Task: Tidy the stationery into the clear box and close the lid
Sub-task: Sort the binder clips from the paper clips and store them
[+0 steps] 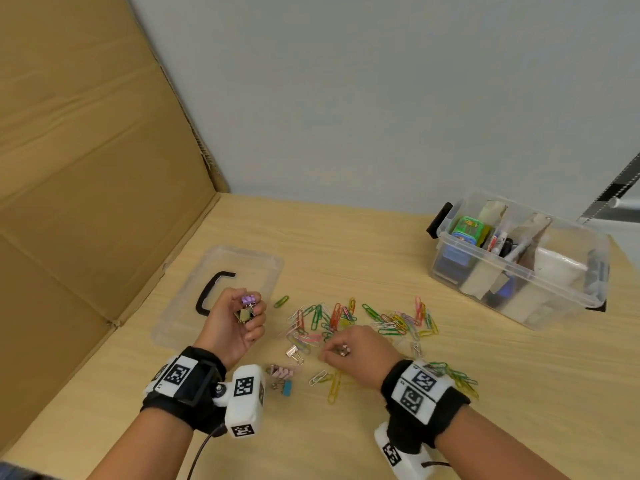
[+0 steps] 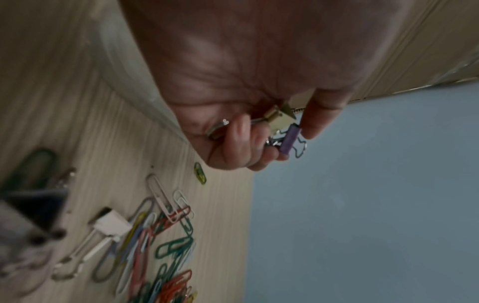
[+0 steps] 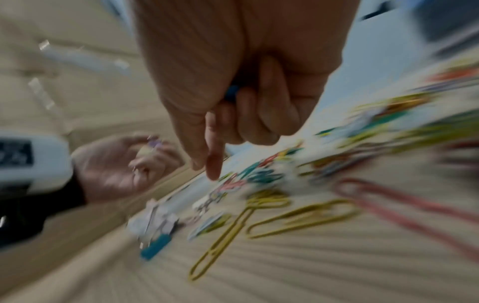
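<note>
Two hands: both low over the wooden table, near edge.
Right hand: fingers curled over a small blue thing, too blurred to name.
Left hand: palm up, fingers curled round a purple binder clip and an olive binder clip.
Paper clips: scattered mid-table, just beyond the right hand.
Lid: flat, left, behind the left hand.
Clear box: far right, open, well apart.

The lid lies left of the paper clips, the clear box far right.
</note>
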`<state>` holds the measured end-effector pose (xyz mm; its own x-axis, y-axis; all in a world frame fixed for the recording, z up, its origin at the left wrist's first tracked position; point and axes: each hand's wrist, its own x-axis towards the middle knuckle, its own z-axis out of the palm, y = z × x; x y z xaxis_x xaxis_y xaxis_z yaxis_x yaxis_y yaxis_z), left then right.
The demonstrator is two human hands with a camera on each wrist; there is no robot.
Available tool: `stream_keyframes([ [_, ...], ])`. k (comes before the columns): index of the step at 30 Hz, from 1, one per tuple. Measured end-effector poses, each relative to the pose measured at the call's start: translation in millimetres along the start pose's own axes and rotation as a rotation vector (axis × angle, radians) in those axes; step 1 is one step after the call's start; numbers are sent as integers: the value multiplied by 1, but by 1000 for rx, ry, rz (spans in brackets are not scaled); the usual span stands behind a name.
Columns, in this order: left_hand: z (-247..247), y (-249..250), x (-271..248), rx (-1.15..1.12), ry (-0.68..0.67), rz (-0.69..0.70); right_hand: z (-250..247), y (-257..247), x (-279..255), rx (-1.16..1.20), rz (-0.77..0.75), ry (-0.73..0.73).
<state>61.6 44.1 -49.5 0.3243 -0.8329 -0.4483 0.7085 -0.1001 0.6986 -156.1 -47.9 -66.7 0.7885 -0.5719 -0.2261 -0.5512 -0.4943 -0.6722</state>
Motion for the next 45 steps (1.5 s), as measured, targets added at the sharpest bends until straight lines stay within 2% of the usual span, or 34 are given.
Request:
stream_keyframes([
  [3, -6, -1, -2, 82, 37, -23, 12, -27, 18, -237, -94, 12],
  [7, -13, 1, -6, 316, 32, -8, 23, -41, 33, -477, -121, -49],
  [14, -19, 6, -12, 1012, -166, 79, 30, -47, 37, -546, -127, -104],
  [18, -14, 4, -16, 1366, -286, 187, 31, -49, 37, -526, -89, -128],
  [25, -11, -4, -17, 1621, -368, 109, 26, -51, 31, -492, -18, -165],
  [31, -10, -14, -18, 1835, -394, 103, 40, -44, 31, -488, 18, -100],
  [35, -16, -15, -13, 1763, -367, 177, 41, -41, 31, -453, 58, -100],
  [37, -18, -12, -10, 1697, -338, 209, 35, -39, 30, -332, 99, -76],
  [40, -19, -6, -7, 1572, -297, 279, 18, -29, 27, -17, 146, -56],
  [42, -20, -2, -5, 1455, -278, 318, 7, -22, 22, 378, 207, -66],
  [45, -20, 4, -3, 1327, -275, 339, -6, -11, 12, 1153, 263, -41],
])
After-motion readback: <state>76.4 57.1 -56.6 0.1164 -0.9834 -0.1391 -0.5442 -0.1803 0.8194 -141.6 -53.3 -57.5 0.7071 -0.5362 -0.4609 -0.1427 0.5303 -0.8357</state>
